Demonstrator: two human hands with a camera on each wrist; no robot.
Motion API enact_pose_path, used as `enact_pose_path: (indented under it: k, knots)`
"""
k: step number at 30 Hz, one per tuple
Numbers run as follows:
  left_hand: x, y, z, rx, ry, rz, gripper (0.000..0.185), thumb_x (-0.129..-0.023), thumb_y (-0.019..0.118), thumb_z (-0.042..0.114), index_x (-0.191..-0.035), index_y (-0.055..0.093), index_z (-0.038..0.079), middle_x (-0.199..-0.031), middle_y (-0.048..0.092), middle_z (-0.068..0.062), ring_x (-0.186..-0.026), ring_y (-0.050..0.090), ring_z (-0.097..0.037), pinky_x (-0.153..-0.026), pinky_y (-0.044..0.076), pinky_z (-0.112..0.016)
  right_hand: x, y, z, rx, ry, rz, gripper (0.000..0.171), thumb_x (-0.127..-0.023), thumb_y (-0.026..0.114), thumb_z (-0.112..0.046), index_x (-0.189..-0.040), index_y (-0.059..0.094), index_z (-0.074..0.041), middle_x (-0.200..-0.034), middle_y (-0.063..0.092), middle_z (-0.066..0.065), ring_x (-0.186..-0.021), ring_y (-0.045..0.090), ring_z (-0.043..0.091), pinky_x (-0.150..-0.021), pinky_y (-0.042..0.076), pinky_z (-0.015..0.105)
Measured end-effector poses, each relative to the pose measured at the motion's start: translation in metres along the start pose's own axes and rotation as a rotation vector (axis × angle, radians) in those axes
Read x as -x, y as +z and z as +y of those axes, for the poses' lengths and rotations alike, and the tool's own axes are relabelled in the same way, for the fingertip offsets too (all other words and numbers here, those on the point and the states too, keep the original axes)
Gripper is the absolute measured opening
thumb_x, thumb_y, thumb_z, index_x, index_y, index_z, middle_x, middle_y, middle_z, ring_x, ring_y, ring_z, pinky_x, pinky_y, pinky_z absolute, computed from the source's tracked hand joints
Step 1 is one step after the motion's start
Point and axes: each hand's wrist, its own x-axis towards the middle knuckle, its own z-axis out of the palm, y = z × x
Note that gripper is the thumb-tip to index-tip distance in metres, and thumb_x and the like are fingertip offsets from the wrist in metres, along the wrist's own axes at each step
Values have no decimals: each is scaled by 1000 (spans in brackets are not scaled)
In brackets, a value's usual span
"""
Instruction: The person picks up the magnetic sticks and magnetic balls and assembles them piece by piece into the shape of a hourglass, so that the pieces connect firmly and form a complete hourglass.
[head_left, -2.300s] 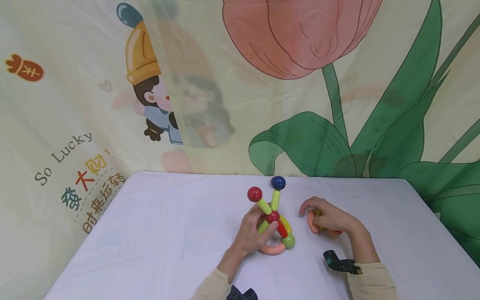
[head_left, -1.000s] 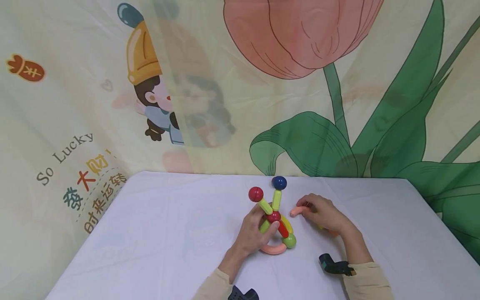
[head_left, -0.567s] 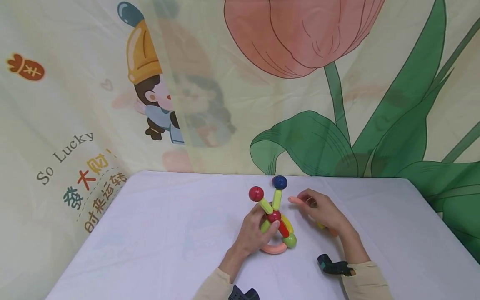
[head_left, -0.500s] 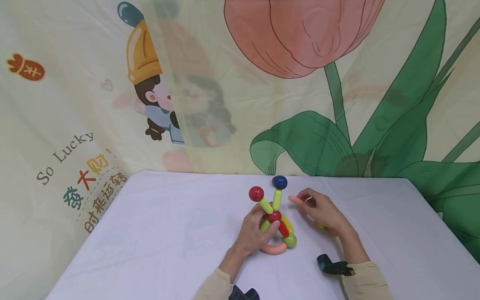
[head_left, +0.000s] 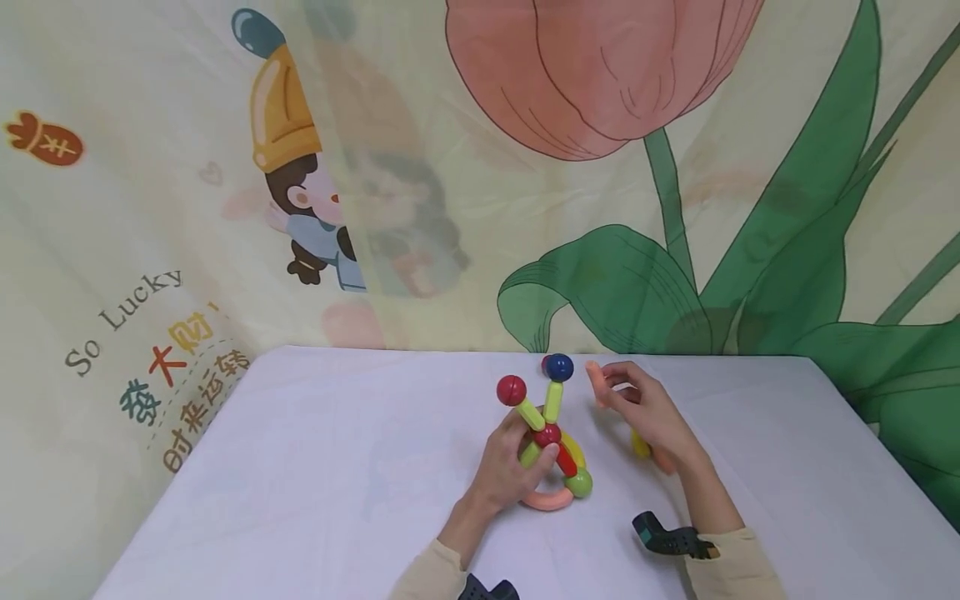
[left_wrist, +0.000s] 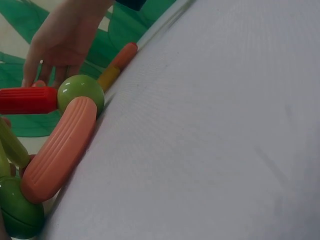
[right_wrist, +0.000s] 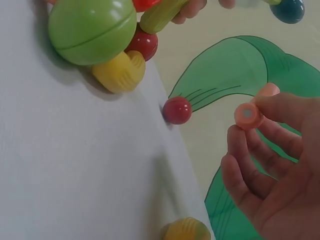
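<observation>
My left hand (head_left: 504,467) grips a toy frame of magnetic sticks and balls near its middle red ball (head_left: 547,434). Two lime sticks rise from that ball, one topped by a red ball (head_left: 512,390), the other by a blue ball (head_left: 558,367). Lower down are a red stick (left_wrist: 30,100), a green ball (head_left: 579,483) and a curved salmon stick (left_wrist: 60,150). Between thumb and fingers, my right hand (head_left: 651,410) pinches another curved salmon stick (head_left: 596,383) above the table, right of the blue ball. In the right wrist view its round end (right_wrist: 247,115) faces the camera.
A loose red ball (right_wrist: 177,110) lies near the table's back edge, mostly hidden behind the blue ball in the head view. Beneath my right wrist lie a yellow piece (head_left: 640,445) and a salmon stick (head_left: 663,461). A printed cloth (head_left: 420,208) hangs behind the white table.
My right hand has picked a curved salmon stick from the loose pieces, raised it toward the back and turned it more upright. My left hand keeps its grip on the frame.
</observation>
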Motion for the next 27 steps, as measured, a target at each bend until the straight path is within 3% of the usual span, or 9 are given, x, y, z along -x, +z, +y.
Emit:
enact_pose_path:
  k: [4, 9, 18, 24, 27]
  knots:
    - [1, -1, 0, 4, -7, 18, 46, -85, 62, 20, -128, 49, 8, -120, 56, -8, -108, 59, -16, -89, 52, -26, 1, 1, -4, -3, -22, 19, 55, -91, 57, -45, -136, 45, -15, -127, 51, 11, -101, 57, 26, -88, 50, 41]
    - [0, 1, -2, 5, 5, 14, 45, -86, 62, 21, -127, 49, 8, -119, 55, -7, -107, 58, -15, -89, 52, -24, -1, 5, -12, -36, 25, 45, 56, -89, 57, -50, -136, 45, -20, -126, 50, 6, -104, 56, 22, -89, 49, 40]
    - [2, 2, -3, 7, 13, 26, 45, -86, 63, 19, -128, 50, 7, -120, 55, -6, -108, 58, -15, -89, 52, -25, -11, 6, -19, -32, 62, -2, 60, -85, 57, -59, -133, 48, -25, -125, 52, 3, -104, 58, 22, -90, 46, 39]
    - [1, 2, -1, 26, -2, 22, 46, -86, 64, 20, -128, 51, 8, -120, 55, -6, -108, 58, -15, -89, 52, -25, -21, 1, -31, 32, -91, 14, 54, -92, 54, -47, -131, 50, -10, -120, 57, 11, -93, 61, 23, -85, 49, 39]
    - [0, 3, -1, 43, -8, 12, 45, -86, 64, 20, -127, 50, 8, -121, 55, -6, -109, 58, -15, -89, 52, -26, -24, -4, -38, 19, -120, 13, 50, -93, 53, -44, -129, 51, -8, -118, 58, 12, -90, 62, 21, -86, 50, 39]
